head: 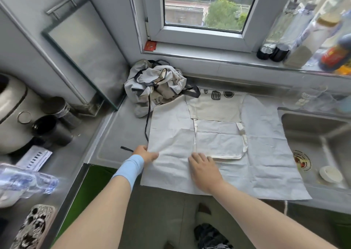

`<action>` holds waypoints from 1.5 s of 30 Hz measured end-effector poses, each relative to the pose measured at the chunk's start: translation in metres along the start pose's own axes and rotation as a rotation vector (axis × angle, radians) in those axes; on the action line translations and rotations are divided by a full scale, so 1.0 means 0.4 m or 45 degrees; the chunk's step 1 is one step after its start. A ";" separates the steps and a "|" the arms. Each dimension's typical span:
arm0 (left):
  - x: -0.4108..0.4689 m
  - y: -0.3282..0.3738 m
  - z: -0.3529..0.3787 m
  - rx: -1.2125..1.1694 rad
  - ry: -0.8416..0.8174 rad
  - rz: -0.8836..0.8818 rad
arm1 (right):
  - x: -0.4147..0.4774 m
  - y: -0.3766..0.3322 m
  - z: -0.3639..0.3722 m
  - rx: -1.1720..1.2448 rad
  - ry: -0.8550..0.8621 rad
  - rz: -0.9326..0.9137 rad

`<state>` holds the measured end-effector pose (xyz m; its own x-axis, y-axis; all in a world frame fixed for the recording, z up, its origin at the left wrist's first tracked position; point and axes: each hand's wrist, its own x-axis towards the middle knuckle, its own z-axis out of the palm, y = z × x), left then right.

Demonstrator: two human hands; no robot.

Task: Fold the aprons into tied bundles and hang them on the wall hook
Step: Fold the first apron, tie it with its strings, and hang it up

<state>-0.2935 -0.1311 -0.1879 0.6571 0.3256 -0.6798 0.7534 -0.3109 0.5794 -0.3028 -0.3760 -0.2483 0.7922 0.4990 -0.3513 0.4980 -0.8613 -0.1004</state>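
A pale grey apron (266, 153) lies spread flat on the steel counter (121, 131), its cream bib and pocket facing up and its hem hanging over the front edge. My left hand (146, 153), with a blue wristband, grips the apron's left edge near a dark strap (147, 119). My right hand (204, 167) rests flat on the cloth, fingers apart, just left of the pocket's lower corner. A second apron (157, 85) lies crumpled in a heap with dark ties at the back left of the counter. No wall hook is in view.
A steel sink (319, 144) with a drain and a small white dish lies right of the apron. Bottles (281, 45) stand on the window sill. At left are dark cups (51, 131), a rice cooker (13, 112), a plastic bottle and a phone case.
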 end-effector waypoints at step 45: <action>0.158 0.338 0.407 1.074 -0.433 0.434 | 0.222 0.442 -0.150 -0.068 0.085 0.004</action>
<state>-0.1536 -0.2978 -0.2258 0.6956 -0.1353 -0.7056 0.1724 -0.9220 0.3467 -0.1234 -0.4784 -0.2414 0.8147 0.5030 -0.2885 0.5121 -0.8575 -0.0490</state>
